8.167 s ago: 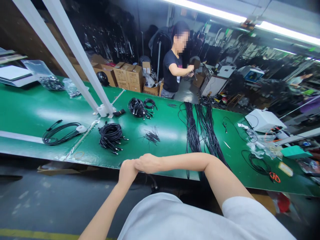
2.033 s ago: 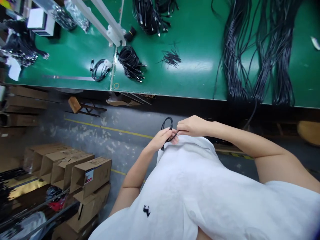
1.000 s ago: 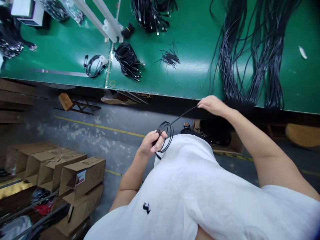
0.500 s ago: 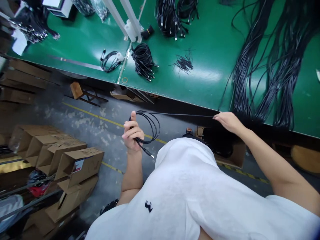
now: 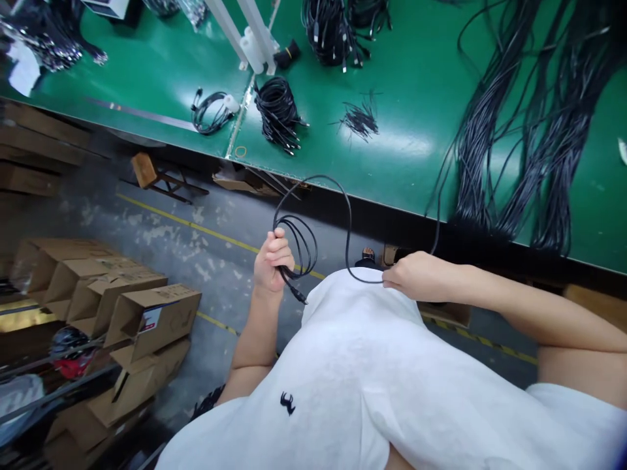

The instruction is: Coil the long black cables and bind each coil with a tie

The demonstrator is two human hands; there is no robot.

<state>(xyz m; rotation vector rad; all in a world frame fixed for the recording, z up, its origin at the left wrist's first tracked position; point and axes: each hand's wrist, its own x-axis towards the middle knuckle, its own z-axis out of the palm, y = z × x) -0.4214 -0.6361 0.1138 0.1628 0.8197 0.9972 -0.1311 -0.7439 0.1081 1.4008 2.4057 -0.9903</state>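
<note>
Cable (image 5: 349, 222) slackened, right hand (image 5: 414, 277) inward | green table (image 5: 406, 143) beyond: coiled bundle (image 5: 277, 108)

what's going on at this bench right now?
A person in a white shirt is coiling a black cable by hand in front of a green table. The left hand grips the gathered loops, with a plug end dangling below; the right hand pinches the cable farther along, and the stretch between is slack and curved. On the table lie a coiled cable bundle, a pile of short black strands and long loose cables.
</note>
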